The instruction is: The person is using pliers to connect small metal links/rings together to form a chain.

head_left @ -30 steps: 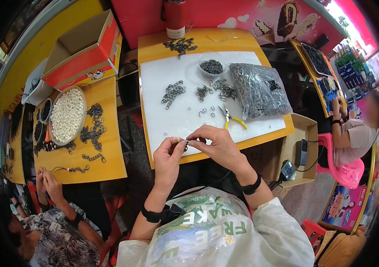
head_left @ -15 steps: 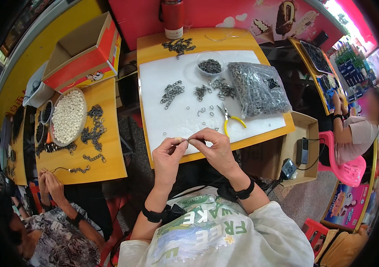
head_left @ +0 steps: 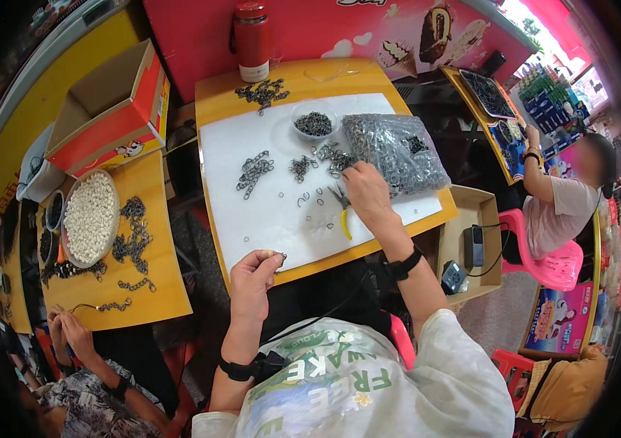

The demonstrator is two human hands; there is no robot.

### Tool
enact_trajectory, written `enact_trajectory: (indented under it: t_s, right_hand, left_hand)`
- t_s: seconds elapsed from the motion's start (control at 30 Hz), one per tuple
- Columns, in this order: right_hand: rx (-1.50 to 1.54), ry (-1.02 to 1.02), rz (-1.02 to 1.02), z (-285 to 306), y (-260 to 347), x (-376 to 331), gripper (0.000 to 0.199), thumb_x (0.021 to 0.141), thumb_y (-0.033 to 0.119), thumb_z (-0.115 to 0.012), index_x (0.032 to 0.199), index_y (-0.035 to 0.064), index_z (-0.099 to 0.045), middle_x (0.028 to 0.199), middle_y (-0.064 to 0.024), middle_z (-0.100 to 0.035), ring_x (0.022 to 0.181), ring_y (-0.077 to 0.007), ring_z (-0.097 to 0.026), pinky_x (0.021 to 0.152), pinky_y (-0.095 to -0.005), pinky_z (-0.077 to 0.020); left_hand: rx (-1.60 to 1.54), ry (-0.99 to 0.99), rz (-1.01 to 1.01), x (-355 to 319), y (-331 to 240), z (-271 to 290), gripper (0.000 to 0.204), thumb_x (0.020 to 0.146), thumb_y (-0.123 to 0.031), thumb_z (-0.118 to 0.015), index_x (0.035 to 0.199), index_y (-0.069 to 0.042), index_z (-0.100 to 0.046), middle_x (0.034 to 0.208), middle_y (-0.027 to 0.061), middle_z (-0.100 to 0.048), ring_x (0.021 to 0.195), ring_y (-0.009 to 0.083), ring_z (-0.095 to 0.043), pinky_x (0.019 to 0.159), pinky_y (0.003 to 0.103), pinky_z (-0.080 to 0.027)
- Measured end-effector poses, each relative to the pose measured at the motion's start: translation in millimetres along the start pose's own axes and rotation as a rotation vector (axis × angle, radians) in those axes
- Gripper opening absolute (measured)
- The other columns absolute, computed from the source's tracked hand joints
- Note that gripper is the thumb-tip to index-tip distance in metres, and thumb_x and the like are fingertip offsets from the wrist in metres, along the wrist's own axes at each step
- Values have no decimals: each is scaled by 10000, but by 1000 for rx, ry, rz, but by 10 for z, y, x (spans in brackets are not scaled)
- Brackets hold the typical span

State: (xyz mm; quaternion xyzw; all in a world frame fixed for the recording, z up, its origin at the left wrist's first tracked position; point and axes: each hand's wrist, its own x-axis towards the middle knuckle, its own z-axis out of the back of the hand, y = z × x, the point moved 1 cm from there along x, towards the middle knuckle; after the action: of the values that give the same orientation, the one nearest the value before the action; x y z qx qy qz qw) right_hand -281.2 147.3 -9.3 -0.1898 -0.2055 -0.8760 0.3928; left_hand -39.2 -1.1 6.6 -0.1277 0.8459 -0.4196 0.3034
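My left hand [head_left: 253,277] is closed in a pinch at the near edge of the white sheet, holding a small dark metal chain link [head_left: 282,257]. Farther up the sheet, my right hand [head_left: 367,193] has its bent fingertips at a loose pile of dark chain links [head_left: 335,158]; whatever is between them is hidden. Yellow-handled pliers [head_left: 345,225] lie beside that hand, partly covered by it. Left of the pile are a smaller heap of links [head_left: 300,168] and several short chain pieces [head_left: 255,174]. A few single rings [head_left: 309,218] lie scattered nearby.
Behind the piles stand a round tub of dark rings [head_left: 315,124] and a bulging clear bag of links [head_left: 398,152]. A red flask [head_left: 252,45] is at the back. On the left table, a co-worker's hands [head_left: 70,330] work near a bowl of white beads [head_left: 91,219].
My hands have parted. The right one has moved forward to the link pile, beside the pliers; the left one stays near the table edge with its link. The view has shifted slightly.
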Motion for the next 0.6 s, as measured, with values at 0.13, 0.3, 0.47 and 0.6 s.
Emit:
enact_trajectory:
  t_s: [0.13, 0.3, 0.47, 0.6]
  right_hand:
    - [-264, 201, -17, -212, 38, 106, 97, 771, 120, -622, 783, 55, -693, 835, -85, -631, 853, -275, -602, 732, -385, -498]
    - [-289, 217, -155, -156, 139, 196, 148, 784, 217, -666, 774, 73, -700, 876, -66, -659, 892, -252, -617, 763, -404, -477]
    - [241, 254, -214, 226, 435, 213, 197, 811, 198, -700, 884, 15, -695, 847, -71, -682, 785, -241, -643, 699, -336, -492]
    - [1201, 585, -423, 507, 907, -73, 154, 846, 145, -699, 884, -4, -705, 731, 15, -651, 663, -29, -506, 608, -208, -420]
  left_hand:
    - [-41, 35, 31, -6, -11, 29, 48, 830, -29, -685, 849, -33, -642, 757, -9, -612, 529, 15, -445, 462, 146, -310]
    - [-9, -4, -14, -15, -132, -25, 56, 823, -49, -699, 852, -17, -664, 715, -28, -584, 527, 8, -397, 464, 169, -273]
    - [76, -60, -119, 22, -168, -68, 43, 820, -34, -698, 844, -16, -666, 730, -19, -591, 564, 16, -436, 505, 169, -334]
    - [350, -115, -341, 43, -176, -86, 54, 809, -27, -702, 809, 11, -663, 731, -32, -556, 589, 29, -410, 540, 193, -337]
